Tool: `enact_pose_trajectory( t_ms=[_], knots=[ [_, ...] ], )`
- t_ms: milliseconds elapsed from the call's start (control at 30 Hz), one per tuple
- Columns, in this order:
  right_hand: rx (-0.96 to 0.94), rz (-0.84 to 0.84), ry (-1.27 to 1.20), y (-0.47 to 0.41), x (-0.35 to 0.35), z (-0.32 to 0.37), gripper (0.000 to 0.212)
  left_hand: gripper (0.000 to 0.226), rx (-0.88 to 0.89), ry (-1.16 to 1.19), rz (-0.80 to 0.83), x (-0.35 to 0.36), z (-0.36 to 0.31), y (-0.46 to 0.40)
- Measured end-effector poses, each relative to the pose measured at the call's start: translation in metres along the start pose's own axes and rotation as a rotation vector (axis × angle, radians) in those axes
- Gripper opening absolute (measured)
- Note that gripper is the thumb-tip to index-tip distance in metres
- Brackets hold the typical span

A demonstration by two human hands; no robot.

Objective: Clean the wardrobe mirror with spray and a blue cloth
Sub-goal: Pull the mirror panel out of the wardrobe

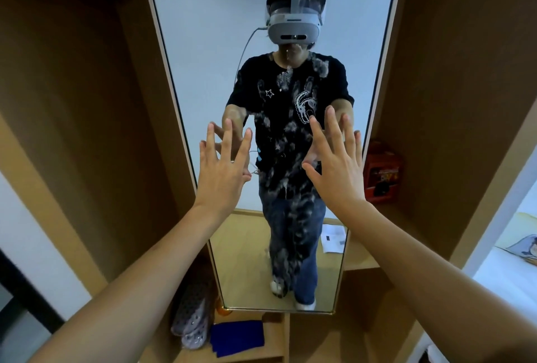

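Observation:
The tall wardrobe mirror [203, 42] stands straight ahead, its middle streaked with whitish smears from chest height down to the floor. My left hand [222, 170] and my right hand [337, 165] are both raised in front of the glass with fingers spread and straight, holding nothing. Whether the fingertips touch the glass I cannot tell. A folded blue cloth [236, 338] lies on a low wooden shelf below the mirror. No spray bottle shows clearly; only an orange object [218, 306] peeks out by the mirror's lower left corner.
Brown wardrobe panels [87, 101] flank the mirror on both sides. A red box [382, 172] sits on a shelf to the right. A grey perforated shoe [190, 313] leans beside the cloth. A bed edge [511, 278] lies at the far right.

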State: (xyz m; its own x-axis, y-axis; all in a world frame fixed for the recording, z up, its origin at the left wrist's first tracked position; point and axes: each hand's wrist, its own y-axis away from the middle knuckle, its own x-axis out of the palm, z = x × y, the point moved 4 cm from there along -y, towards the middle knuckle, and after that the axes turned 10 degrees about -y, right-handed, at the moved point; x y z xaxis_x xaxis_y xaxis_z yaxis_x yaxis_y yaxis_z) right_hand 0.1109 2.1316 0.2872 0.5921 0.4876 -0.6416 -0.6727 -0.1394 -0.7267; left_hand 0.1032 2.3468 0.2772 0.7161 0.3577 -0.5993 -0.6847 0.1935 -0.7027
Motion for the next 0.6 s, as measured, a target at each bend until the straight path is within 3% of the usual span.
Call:
enact_pose_trajectory(
  t_ms=[367,600],
  knots=[
    [0.015,0.005,0.010,0.000,-0.002,0.004,0.084,0.099,-0.012,0.070,0.059,-0.006,0.002,0.002],
    [-0.049,0.011,-0.068,0.014,-0.006,0.019,0.082,0.082,-0.118,0.200,0.087,-0.011,0.003,0.026]
  ],
)
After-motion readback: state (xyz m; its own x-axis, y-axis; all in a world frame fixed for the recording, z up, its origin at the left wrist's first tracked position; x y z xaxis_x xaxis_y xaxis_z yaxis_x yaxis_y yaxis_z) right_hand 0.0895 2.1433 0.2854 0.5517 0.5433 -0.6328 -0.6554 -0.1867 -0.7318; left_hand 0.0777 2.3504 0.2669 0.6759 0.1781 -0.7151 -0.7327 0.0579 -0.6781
